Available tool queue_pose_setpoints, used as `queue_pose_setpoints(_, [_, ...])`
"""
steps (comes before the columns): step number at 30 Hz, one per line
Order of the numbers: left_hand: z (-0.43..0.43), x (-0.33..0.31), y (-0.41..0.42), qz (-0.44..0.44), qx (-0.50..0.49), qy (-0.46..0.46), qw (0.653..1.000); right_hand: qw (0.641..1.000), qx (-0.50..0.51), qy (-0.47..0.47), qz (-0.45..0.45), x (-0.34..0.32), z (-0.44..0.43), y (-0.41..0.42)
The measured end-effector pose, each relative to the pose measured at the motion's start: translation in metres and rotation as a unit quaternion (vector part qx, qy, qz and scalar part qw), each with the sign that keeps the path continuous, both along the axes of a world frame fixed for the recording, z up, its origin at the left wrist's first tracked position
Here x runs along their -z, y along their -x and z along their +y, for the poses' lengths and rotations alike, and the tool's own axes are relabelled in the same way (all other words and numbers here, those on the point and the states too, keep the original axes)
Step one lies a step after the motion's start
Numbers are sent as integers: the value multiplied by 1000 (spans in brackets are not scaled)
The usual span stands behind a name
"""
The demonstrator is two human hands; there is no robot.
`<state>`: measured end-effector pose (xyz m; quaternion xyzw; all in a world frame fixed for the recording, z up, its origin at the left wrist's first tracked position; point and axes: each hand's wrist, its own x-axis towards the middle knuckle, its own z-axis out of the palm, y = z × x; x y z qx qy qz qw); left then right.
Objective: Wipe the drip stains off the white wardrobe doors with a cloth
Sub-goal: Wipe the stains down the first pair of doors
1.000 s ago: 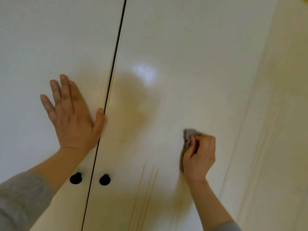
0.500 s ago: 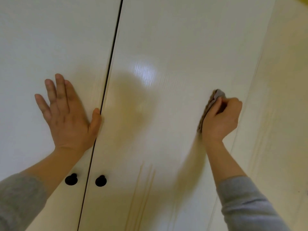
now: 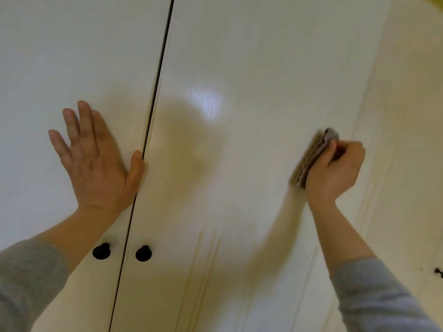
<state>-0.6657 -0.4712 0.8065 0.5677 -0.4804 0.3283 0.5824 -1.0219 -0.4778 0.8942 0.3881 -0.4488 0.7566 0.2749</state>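
The whole head view is filled by 2 glossy white wardrobe doors, the left door and the right door, parted by a dark vertical gap. A bright patch of reflected light is seen on the right door near the gap, with a soft shadow below and to the left of it.

2 round black knobs are set low on the doors, 1 on each side of the gap: the left knob and the right knob. Faint yellowish drip stains are seen as thin vertical streaks on the lower part of the right door, to the right of the knobs. More pale streaks are visible on the panel toward the right edge, where a small dark fitting is partly cut off by the frame.

The left hand is laid flat and open on the left door, fingers spread, with the thumb touching the door's edge at the gap. Nothing is held in it.

The right hand is closed in a grip around a folded grey-brown cloth, which is pressed against the right door near its right edge, well above the drip stains. The cloth is blurred. Grey sleeves are worn on both forearms.
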Motion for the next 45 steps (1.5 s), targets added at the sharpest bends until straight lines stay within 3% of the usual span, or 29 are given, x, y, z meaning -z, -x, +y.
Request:
queue_pose_setpoints(4, [0,0,1,0,0,3,1000,999,31,4,-31,-19,-25,2])
queue_pose_setpoints(7, [-2,0,0,2,0,4,1000,997,33,6,-68,19,-30,3])
queue_pose_setpoints(12, [1,-2,2,6,4,-1,1000,990,21,-68,-125,114,-18,13])
queue_pose_setpoints(14, [1,-2,3,7,6,-2,1000,987,6,-87,-138,123,-10,14])
queue_pose_setpoints(19, [1,-1,2,7,12,-5,1000,997,16,-4,-75,34,-5,17])
queue_pose_setpoints(24, [-1,0,3,4,15,7,1000,997,49,-18,-60,-24,-22,30])
queue_pose_setpoints(28, [-2,-1,1,4,12,9,1000,995,38,-26,-92,17,-29,32])
queue_pose_setpoints(36, [-2,0,1,9,14,-24,1000,978,-58,-156,-125,157,8,31])
queue_pose_setpoints(45, [30,5,-13,-32,22,-83,996,975,-170,-140,-36,147,59,-38])
